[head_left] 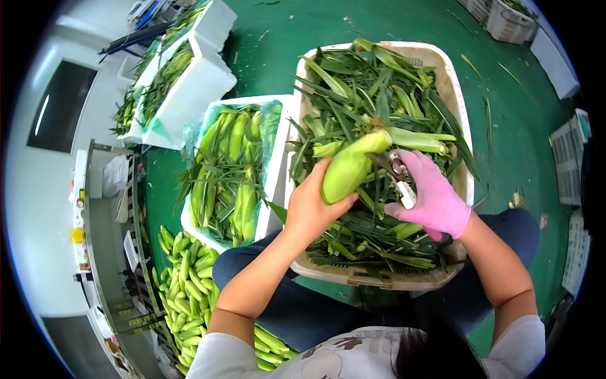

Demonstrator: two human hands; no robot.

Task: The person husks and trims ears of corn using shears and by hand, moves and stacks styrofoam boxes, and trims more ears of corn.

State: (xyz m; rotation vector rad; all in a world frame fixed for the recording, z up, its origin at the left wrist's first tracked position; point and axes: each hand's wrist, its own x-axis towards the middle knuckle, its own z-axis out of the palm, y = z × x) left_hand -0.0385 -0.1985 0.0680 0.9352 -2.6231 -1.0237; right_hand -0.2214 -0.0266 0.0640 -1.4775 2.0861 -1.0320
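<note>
In the head view, the large basket (356,276), a whitish tub heaped with green leaves and husk trimmings (341,76), sits between the person's knees. Above its middle is the corn ear (346,174), in a pale green husk, tilted with its narrower end up and toward the basket's right side. The bare left hand (315,205) grasps that ear from the basket's left, fingers and thumb wrapped about its lower part. The right hand (435,192), in a pink glove (the forearm above it is bare), is closed around the pruning shears (402,180) over the right half of the basket. The blades reach toward the ear's narrower end; whether they touch it, I cannot tell. Just left of the basket stands a white foam box (275,165) lined with green film and holding more ears (237,139) with loose leaves. Nearer the person, to the basket's lower left, a pile of ears (189,284) lies on the green floor (271,54). Farther off, beyond the basket's upper left, are more foam boxes (189,95) with leaves; well to its right stand pale crates (568,158).
</note>
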